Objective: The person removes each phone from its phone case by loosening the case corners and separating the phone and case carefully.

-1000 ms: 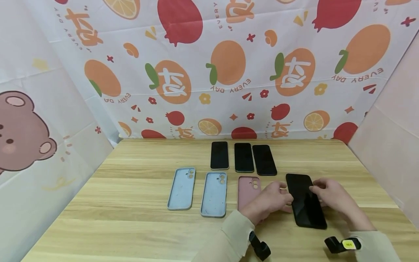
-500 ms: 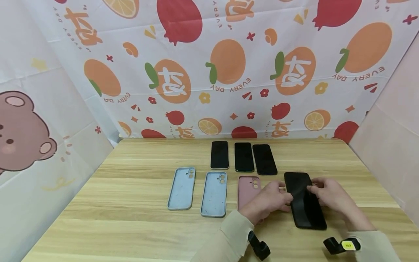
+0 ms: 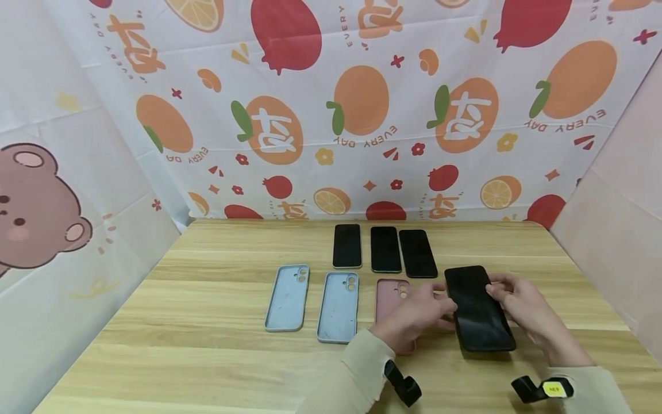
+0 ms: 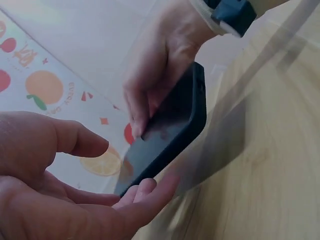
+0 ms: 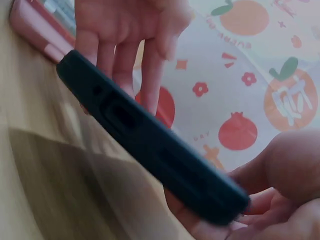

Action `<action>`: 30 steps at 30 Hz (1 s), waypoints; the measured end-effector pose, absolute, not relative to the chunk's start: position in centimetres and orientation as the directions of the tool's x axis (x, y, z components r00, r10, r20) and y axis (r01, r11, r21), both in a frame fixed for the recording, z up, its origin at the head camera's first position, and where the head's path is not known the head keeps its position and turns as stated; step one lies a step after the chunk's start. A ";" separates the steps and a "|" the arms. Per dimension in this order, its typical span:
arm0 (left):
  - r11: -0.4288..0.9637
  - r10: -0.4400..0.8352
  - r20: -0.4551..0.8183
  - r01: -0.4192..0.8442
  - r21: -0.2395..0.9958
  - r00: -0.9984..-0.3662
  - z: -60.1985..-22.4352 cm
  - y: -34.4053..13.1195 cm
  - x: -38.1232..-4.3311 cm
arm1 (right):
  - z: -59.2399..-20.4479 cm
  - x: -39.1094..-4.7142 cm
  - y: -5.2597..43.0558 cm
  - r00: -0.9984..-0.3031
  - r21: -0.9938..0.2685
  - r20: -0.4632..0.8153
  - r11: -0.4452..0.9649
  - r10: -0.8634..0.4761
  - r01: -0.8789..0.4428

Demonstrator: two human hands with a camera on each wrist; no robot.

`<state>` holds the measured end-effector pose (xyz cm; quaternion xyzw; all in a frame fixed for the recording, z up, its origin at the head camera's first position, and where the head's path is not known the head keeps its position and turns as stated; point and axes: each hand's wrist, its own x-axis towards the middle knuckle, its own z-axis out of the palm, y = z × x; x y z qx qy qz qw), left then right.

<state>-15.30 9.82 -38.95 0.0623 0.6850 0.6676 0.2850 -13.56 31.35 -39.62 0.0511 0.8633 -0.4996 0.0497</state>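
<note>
In the head view a phone in a dark case [image 3: 481, 313] is tilted just off the tabletop, black screen up. My right hand [image 3: 524, 302] pinches its right edge, thumb on the screen side and fingers beneath. At the opposite edge is my left hand [image 3: 420, 310]; in the left wrist view its fingers [image 4: 150, 202] reach out and touch the case's underside, while the thumb stands clear of it. The right wrist view shows the case's dark end with its port opening [image 5: 122, 116]. Under my left forearm lies a pink phone case [image 3: 387, 299], partly hidden.
Two light blue phone cases [image 3: 286, 299] lie left of the pink one, hollow side up. Behind them, three black-screened phones [image 3: 385, 249] rest near the back of the wooden table [image 3: 207, 322]. A fruit-print cloth [image 3: 362, 167] hangs along the far edge.
Earlier the cased phone lay lower, near the table surface. It has risen and shifted slightly away and left, its near end now lifted. Both hands moved with it, the left slightly leftward.
</note>
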 end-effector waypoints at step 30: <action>0.161 0.656 -0.274 -0.225 0.961 -0.703 -37.9 4.5 -17.3 | -38.4 -13.3 27.7 -0.946 -0.993 -0.103 -0.019 -0.307 0.115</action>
